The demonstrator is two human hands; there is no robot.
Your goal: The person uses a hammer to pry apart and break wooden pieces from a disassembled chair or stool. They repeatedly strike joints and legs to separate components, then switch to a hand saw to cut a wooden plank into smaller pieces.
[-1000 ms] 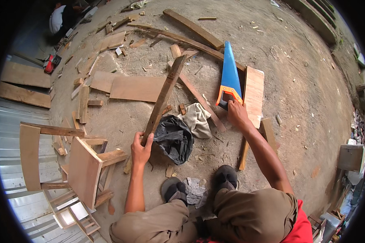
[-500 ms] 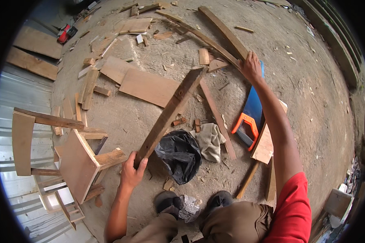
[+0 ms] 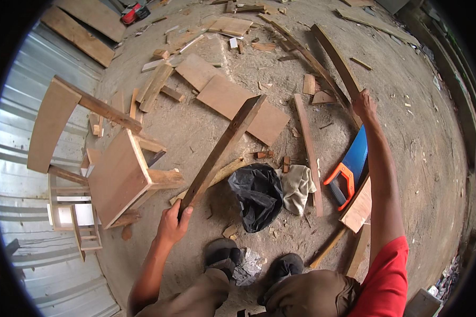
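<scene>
Left hand point(image 3: 173, 224): its grip is closing around the lower end of a dark wooden plank point(image 3: 223, 150), fingers wrapping the wood.
Dark wooden plank: it is rising at a slant from the left hand up and to the right, its upper end showing over a flat brown board point(image 3: 237, 103) lying on the dirt floor point(image 3: 407, 132).
Right hand point(image 3: 364, 103): it is reaching far out with the arm stretched, its grip lying on the near end of a long curved batten point(image 3: 337, 59); how tightly the fingers are closing around it I cannot tell.
Long curved batten: it is lying on the dirt floor, running up and to the left from the right hand.
Handsaw point(image 3: 350, 171): blue blade, orange handle, resting on the floor beneath the right forearm, beside a pale board point(image 3: 358, 207).
Black bag point(image 3: 257, 194): it is lying crumpled in front of the feet, touching a pale cloth point(image 3: 297, 186) on its right.
Narrow slat point(image 3: 308, 153): it is lying just right of the cloth.
Wooden chair frame point(image 3: 119, 171): it is lying tipped on its side to the left, near a corrugated metal wall point(image 3: 21, 158).
Shoes point(image 3: 223, 254): dark, planted on the floor at the lower edge.
Offcuts point(image 3: 158, 87): they are lying scattered on the floor farther back.
</scene>
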